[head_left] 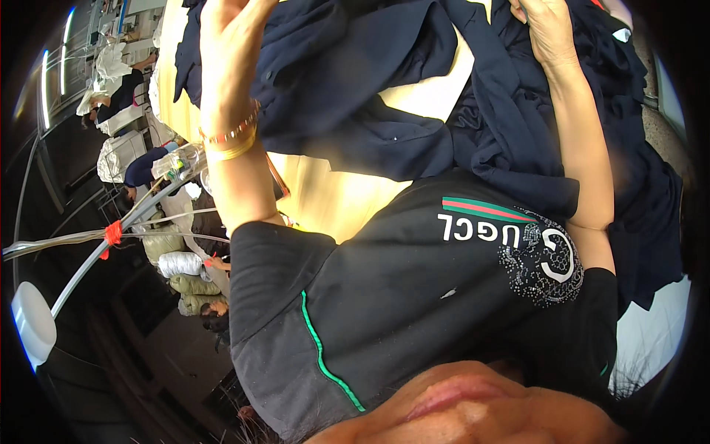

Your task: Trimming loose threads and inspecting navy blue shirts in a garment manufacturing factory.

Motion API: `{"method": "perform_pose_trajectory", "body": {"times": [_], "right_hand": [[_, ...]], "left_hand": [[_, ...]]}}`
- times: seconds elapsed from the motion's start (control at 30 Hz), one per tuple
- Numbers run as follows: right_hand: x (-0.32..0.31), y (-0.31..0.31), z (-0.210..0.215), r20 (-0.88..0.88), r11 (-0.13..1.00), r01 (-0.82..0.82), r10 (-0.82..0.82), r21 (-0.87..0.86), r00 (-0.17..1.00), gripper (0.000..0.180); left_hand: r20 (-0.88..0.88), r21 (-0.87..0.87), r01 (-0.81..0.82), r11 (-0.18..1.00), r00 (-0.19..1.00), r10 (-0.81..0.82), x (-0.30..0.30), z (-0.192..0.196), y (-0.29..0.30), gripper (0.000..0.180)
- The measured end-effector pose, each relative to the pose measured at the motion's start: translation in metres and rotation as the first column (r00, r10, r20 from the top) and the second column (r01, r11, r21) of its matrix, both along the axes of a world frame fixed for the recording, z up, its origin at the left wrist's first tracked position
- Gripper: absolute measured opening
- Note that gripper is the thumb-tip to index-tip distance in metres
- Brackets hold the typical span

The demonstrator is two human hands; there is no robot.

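Observation:
Dark navy garments (347,89) lie in loose folds over a pale wooden table (325,189). Small button-like dots show on the cloth near my left wrist. My left hand (231,37) reaches over the left part of the cloth, a beaded bracelet and a yellow band at its wrist. The picture's upper edge cuts off its fingers, so its grip is hidden. On the right, my right hand (546,29) is above the navy cloth with its visible fingers bent inward. What they hold, if anything, is cut off. A navy piece drapes against my right forearm.
More navy cloth (651,214) hangs down at the right. To the left are a pale pole with a red tie (112,235), a white lamp head (34,325), and wrapped bundles (181,264). Other people (144,166) sit among pale cloth further off.

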State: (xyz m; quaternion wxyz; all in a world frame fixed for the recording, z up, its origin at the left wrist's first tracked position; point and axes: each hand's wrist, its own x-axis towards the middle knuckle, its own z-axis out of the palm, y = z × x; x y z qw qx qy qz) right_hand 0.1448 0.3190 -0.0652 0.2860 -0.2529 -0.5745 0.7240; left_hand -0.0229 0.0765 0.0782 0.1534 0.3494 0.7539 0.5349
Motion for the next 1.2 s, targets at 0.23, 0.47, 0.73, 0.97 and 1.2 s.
{"method": "perform_pose_trajectory", "body": {"times": [0.23,0.47,0.73,0.97,1.2], "right_hand": [[0.001,-0.003,0.003,0.013,0.998,-0.053,0.052,0.021,0.999,0.028],[-0.005,-0.009,-0.011,-0.118,0.982,-0.165,0.175,0.091,0.977,0.031],[-0.008,-0.008,-0.015,-0.075,0.982,-0.165,0.172,0.089,0.982,0.031],[-0.007,-0.008,-0.016,-0.058,0.979,-0.17,0.177,0.115,0.982,0.029],[-0.008,-0.02,-0.007,-0.016,0.969,-0.188,0.193,0.159,0.981,0.03]], "left_hand": [[-0.551,-0.277,-0.041,0.96,0.825,-0.123,-0.018,-0.054,-0.054,0.024],[-0.545,-0.456,-0.19,0.869,0.832,-0.105,0.005,-0.062,-0.047,0.053],[-0.215,-0.539,0.006,0.842,0.966,-0.144,0.002,-0.049,-0.074,0.029],[0.49,-0.247,0.857,0.453,0.514,-0.704,0.019,-0.015,-0.048,0.02],[-0.596,-0.459,-0.27,0.847,0.8,-0.068,-0.01,-0.067,-0.025,0.035]]}}
